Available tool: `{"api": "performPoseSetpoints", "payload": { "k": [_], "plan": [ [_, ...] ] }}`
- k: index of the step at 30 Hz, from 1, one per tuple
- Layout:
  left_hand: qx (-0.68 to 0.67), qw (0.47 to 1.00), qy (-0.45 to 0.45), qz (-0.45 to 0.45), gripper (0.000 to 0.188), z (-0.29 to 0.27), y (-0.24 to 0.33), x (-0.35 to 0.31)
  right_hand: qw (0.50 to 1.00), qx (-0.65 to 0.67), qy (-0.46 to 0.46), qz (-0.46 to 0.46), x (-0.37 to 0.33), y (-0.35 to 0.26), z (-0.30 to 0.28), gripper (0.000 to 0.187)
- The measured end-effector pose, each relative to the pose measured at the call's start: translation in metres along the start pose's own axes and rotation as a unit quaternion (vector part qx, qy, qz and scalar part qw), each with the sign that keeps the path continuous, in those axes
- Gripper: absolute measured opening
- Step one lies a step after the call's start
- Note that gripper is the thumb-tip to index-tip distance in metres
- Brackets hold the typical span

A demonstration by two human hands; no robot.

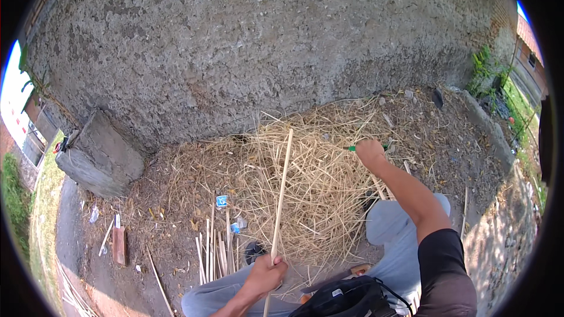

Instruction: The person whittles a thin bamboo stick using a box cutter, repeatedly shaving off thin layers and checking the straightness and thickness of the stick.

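Your left grip [265, 276] pinches a pale strip [282, 191] cut off at frame bottom, right grip [370, 154] clenches a mostly hidden green thing [352, 148]; can't see inside the black bag [346, 300] tbh.

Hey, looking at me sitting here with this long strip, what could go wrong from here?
The strip is gripped low by your left hand, so its long upper part could swing or slip and leave splinters.
Your right hand holds a green thing; if it has an edge, which I can't tell, it might cut you.
Loose shavings lie near your shoe and could slide underfoot.
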State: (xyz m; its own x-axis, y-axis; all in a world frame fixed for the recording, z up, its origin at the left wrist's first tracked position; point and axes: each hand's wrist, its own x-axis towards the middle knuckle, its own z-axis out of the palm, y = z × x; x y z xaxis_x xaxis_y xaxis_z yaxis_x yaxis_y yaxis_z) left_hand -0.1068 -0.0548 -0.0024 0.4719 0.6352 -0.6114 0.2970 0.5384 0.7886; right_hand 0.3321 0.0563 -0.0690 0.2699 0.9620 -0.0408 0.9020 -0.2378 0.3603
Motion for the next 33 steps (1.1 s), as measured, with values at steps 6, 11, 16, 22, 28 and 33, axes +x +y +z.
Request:
{"api": "performPoseSetpoints", "payload": {
  "k": [6,11,16,22,28,33],
  "plan": [
    [-0.019,1.0,-0.008,-0.013,0.021,0.001,0.007,-0.003,0.994,0.087,0.053,-0.024,-0.04,-0.022,-0.028,0.012],
    [0.023,0.999,0.008,0.033,0.02,0.001,-0.001,0.008,0.984,0.143,0.087,-0.054,-0.055,-0.035,-0.076,0.014],
    [0.11,0.992,0.026,0.056,0.017,0.004,-0.013,0.014,0.965,0.129,0.203,-0.106,-0.07,-0.032,-0.112,0.014],
    [0.268,0.942,0.095,0.178,0.02,0.016,-0.016,0.009,0.955,0.115,0.25,-0.109,-0.057,-0.029,-0.122,0.013],
    [0.301,0.926,0.123,0.193,0.015,0.022,-0.008,-0.006,0.959,0.131,0.246,-0.055,-0.047,-0.04,-0.12,0.009],
    [0.299,0.939,0.094,0.14,0.017,0.026,0.003,-0.022,0.98,0.048,0.188,-0.053,-0.009,-0.031,-0.084,0.008]
  ]
}}
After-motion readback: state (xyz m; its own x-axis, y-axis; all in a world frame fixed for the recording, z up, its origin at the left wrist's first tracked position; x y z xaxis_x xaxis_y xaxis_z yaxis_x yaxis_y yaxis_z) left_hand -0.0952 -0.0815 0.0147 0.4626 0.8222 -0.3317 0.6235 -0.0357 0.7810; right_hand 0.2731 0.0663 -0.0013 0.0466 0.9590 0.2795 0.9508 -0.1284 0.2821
